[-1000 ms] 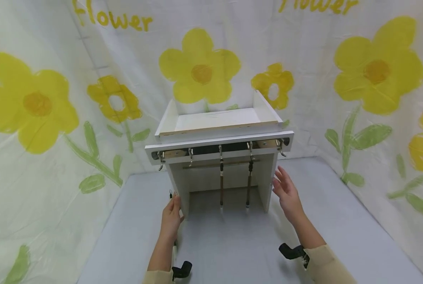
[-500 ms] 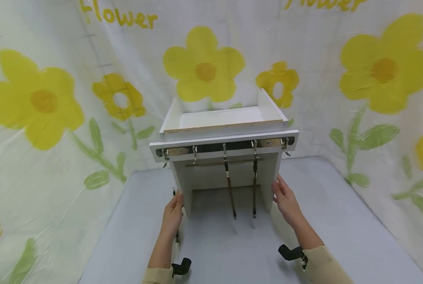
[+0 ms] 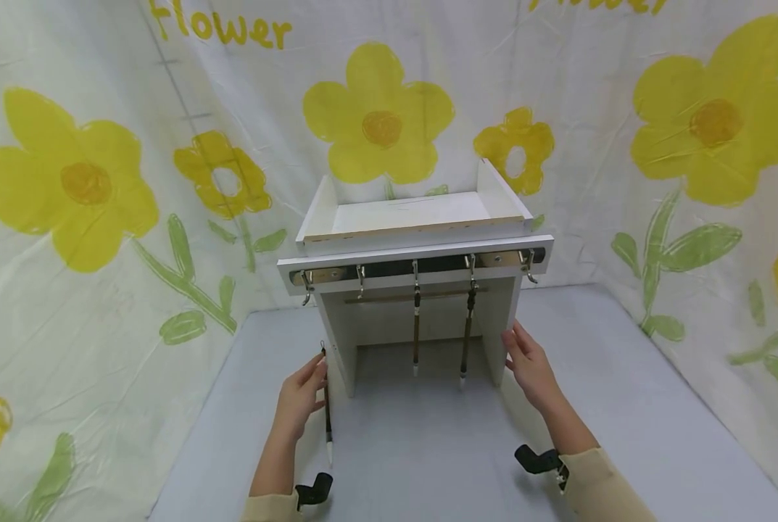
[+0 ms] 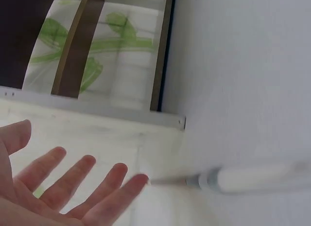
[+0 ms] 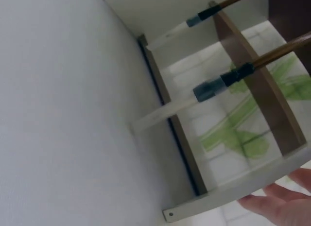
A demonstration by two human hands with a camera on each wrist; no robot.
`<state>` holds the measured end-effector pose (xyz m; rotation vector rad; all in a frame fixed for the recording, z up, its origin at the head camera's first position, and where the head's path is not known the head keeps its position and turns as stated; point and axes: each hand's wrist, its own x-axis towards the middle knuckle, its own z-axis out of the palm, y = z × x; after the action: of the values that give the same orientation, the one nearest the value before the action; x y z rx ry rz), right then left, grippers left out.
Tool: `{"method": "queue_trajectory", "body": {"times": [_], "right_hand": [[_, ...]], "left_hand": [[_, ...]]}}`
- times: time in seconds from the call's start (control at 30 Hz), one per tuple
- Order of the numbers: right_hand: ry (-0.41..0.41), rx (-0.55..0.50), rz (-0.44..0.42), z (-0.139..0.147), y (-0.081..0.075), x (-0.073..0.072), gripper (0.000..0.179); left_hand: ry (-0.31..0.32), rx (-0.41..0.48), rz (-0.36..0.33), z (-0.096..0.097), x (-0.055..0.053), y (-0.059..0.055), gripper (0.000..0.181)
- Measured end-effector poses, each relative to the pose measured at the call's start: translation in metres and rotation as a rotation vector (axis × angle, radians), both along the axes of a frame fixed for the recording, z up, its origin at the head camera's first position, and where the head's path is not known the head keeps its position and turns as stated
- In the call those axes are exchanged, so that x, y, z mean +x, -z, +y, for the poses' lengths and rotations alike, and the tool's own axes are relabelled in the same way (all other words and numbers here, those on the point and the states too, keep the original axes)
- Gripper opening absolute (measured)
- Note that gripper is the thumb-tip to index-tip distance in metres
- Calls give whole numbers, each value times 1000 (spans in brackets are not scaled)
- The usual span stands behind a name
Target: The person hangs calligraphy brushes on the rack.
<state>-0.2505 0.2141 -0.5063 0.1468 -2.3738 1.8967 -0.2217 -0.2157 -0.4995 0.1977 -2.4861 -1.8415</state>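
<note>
A white shelf unit (image 3: 421, 229) stands with its open front toward me. Two long-handled calligraphy brushes, one in the middle (image 3: 417, 333) and another to its right (image 3: 468, 333), hang tips down from its hook rail (image 3: 389, 271). Just left of the unit, a third brush (image 3: 328, 417) is upright, loop up and white tip down. My left hand (image 3: 295, 399) is beside this brush, fingers overlapping its upper handle; in the left wrist view the fingers are spread, palm showing. My right hand (image 3: 531, 365) has its fingertips at the right side panel (image 3: 505, 326), fingers relaxed.
A grey tabletop (image 3: 415, 449) lies under the unit. Behind and on both sides hangs a pale sheet (image 3: 251, 109) painted with yellow flowers. The unit's top tray (image 3: 404, 210) has raised white sides. Black wrist mounts (image 3: 315, 489) sit on both forearms.
My left hand has drawn leftward off the unit's side, uncovering more of the left brush. My right hand has closed in on the right panel. The hanging brushes swing; the view shifts slightly.
</note>
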Motion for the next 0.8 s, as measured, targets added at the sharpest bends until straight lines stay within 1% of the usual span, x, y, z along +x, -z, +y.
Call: {"method": "queue_trajectory", "body": {"times": [0.13, 0.2, 0.37, 0.47, 0.53, 0.63, 0.73, 0.8], "right_hand": [[1, -10, -15, 1, -1, 0, 70], [-3, -23, -24, 1, -1, -1, 71], [-44, -58, -37, 1, -3, 0, 71], [-46, -46, -33, 5, -4, 3, 69], [-29, -28, -25, 9, -6, 5, 69], [-14, -6, -28, 13, -8, 6, 68], [-38, -10, -37, 10, -7, 4, 69], [-51, -19, -40, 6, -7, 2, 69]], "left_hand": [[-50, 0, -38, -7, 4, 1, 64], [-66, -5, -54, -9, 5, 1, 65], [-106, -2, -99, -11, 9, 4, 60], [-113, 4, -123, -9, 7, 8, 60], [-109, 3, -140, -5, 5, 11, 61], [-114, -34, -159, -2, 2, 18, 62], [-154, -84, -176, -4, 1, 22, 58], [-164, -108, -186, -7, 3, 24, 57]]}}
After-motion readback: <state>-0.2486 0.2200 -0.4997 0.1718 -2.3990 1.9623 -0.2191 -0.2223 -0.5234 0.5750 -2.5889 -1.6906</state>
